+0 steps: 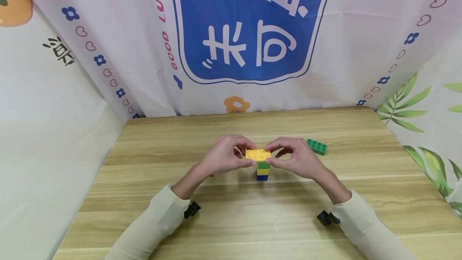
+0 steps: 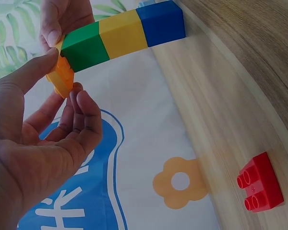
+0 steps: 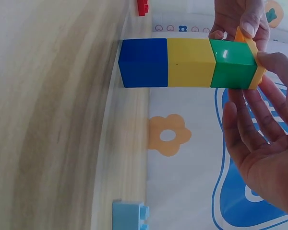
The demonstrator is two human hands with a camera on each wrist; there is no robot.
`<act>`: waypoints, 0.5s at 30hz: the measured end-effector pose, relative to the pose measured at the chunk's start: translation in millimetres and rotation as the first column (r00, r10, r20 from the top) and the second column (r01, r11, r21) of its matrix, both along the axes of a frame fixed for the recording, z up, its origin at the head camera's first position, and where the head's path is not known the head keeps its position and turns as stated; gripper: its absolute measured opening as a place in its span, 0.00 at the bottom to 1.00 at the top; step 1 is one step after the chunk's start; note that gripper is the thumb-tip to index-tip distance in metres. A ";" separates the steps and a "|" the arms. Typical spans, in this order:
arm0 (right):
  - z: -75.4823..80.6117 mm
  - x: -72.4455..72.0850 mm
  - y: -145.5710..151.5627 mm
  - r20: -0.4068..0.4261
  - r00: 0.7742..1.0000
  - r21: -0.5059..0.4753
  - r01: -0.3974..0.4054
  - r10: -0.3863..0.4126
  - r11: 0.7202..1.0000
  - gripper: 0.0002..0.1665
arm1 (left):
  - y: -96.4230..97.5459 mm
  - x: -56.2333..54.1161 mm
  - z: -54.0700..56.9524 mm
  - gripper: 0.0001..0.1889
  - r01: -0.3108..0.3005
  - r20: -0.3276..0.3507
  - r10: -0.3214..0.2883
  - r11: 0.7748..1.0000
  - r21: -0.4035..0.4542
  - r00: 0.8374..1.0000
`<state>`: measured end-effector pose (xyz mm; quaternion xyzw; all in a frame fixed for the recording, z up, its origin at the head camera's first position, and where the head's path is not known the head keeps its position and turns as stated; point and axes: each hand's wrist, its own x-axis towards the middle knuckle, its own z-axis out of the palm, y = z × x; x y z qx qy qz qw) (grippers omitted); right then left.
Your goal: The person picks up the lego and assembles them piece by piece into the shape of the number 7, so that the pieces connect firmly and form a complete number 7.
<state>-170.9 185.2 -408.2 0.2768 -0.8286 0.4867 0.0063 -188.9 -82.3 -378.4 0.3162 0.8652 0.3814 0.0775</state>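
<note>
A stack of a blue brick (image 3: 144,63), a yellow brick (image 3: 191,63) and a green brick (image 3: 234,64) stands upright on the table, blue at the bottom. On its top is a thin yellow-orange building plate (image 1: 258,155) with studs, jutting out to the left past the stack. My left hand (image 1: 225,153) pinches the plate's left end between thumb and fingers. The right end, over the green brick, is pinched by my right hand (image 1: 297,157). In the left wrist view the plate looks tilted against the green brick; whether it is fully seated I cannot tell.
A loose green brick (image 1: 317,147) lies behind the right hand on the wooden table (image 1: 231,228). A red brick (image 2: 261,184) lies by the left wrist, mostly hidden in the head view. The right wrist view shows a light blue brick (image 3: 127,215). A printed curtain (image 1: 343,51) hangs behind the table.
</note>
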 end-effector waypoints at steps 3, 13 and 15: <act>-0.8 0.1 -0.2 -0.016 1.000 0.000 -0.005 0.005 1.000 0.15 | -0.2 0.1 -0.2 0.17 0.001 -0.002 -0.001 1.000 -0.001 1.000; -2.2 0.1 -0.9 -0.048 0.999 0.004 -0.018 0.018 1.000 0.16 | -2.8 0.7 -0.2 0.17 0.002 -0.010 -0.002 1.000 -0.009 1.000; -2.2 0.5 -1.0 -0.049 0.999 0.004 -0.016 0.016 1.000 0.16 | -3.2 0.8 -0.2 0.17 -0.001 -0.010 0.001 1.000 -0.013 1.000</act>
